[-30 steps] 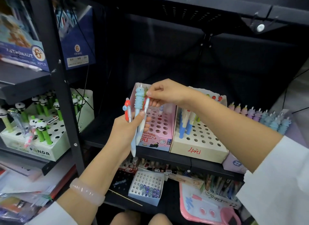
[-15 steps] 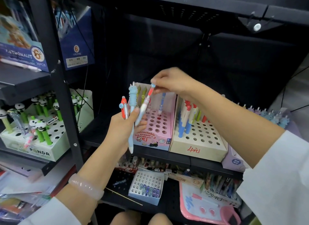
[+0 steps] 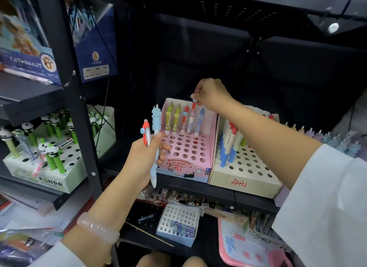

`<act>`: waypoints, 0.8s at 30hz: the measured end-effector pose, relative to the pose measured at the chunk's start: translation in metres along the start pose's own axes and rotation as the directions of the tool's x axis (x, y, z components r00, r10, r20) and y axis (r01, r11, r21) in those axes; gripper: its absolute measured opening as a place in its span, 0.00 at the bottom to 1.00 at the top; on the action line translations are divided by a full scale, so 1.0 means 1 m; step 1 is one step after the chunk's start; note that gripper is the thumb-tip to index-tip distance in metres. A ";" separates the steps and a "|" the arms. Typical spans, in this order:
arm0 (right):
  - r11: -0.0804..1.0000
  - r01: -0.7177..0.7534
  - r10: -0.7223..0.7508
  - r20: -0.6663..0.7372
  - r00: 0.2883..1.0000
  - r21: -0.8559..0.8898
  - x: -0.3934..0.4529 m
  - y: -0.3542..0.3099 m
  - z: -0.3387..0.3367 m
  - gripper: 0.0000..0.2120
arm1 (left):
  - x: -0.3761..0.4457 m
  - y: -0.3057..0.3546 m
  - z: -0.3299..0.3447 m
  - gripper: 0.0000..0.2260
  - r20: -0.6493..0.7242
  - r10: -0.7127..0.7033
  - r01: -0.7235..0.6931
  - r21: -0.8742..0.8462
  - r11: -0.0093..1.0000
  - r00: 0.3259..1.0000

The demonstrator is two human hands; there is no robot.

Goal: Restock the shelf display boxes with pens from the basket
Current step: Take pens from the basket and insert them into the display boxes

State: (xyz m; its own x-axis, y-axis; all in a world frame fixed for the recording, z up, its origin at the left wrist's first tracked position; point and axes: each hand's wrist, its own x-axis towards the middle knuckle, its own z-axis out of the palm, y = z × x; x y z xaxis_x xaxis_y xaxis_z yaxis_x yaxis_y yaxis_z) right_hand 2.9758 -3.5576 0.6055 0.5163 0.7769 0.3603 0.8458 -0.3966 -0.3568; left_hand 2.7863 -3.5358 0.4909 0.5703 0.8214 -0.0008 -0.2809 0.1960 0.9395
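Observation:
A pink display box point(image 3: 187, 163) with many round holes stands on the middle shelf; several pens line its back row. My right hand point(image 3: 211, 94) pinches the top of a red-and-white pen point(image 3: 191, 117), which stands upright in that back row between a red pen and a blue pen. My left hand point(image 3: 147, 157) is in front of the box's left side, holding two pens upright: a light blue pen with a bumpy animal top point(image 3: 155, 139) and a red-clipped pen point(image 3: 146, 132). No basket is in view.
A beige display box point(image 3: 244, 179) with blue and red pens stands right of the pink one. A green panda-pen box point(image 3: 47, 179) sits on the left shelf behind a black upright post point(image 3: 79, 111). A small white holed box point(image 3: 178, 225) lies on the lower shelf.
My right hand pulled the red-and-white pen out of my left hand, carried it up and right, and set it upright into the pink box's back row. My left hand stayed about still.

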 end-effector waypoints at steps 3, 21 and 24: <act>0.997 0.015 -0.008 0.087 0.996 -0.078 -0.002 0.003 0.004 0.08 | 0.000 -0.002 0.001 0.07 0.012 0.006 -0.006 -0.005 1.000 1.000; 0.982 0.070 -0.092 0.123 0.988 0.174 -0.028 0.000 -0.031 0.13 | -0.017 0.008 0.023 0.04 0.140 0.112 -0.123 0.071 0.990 0.984; 0.922 0.056 -0.167 0.263 0.950 0.382 -0.054 -0.004 -0.046 0.12 | -0.023 0.010 0.042 0.04 0.168 0.131 -0.144 0.063 0.988 0.977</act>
State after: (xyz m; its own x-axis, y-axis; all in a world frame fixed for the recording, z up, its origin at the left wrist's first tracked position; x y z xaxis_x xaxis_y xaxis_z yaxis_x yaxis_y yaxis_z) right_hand 2.9507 -3.6199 0.6272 0.3140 0.9332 0.1749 0.7577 -0.1353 -0.6384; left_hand 2.8030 -3.5752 0.5151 0.6497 0.7386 0.1800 -0.3109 0.0421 0.9495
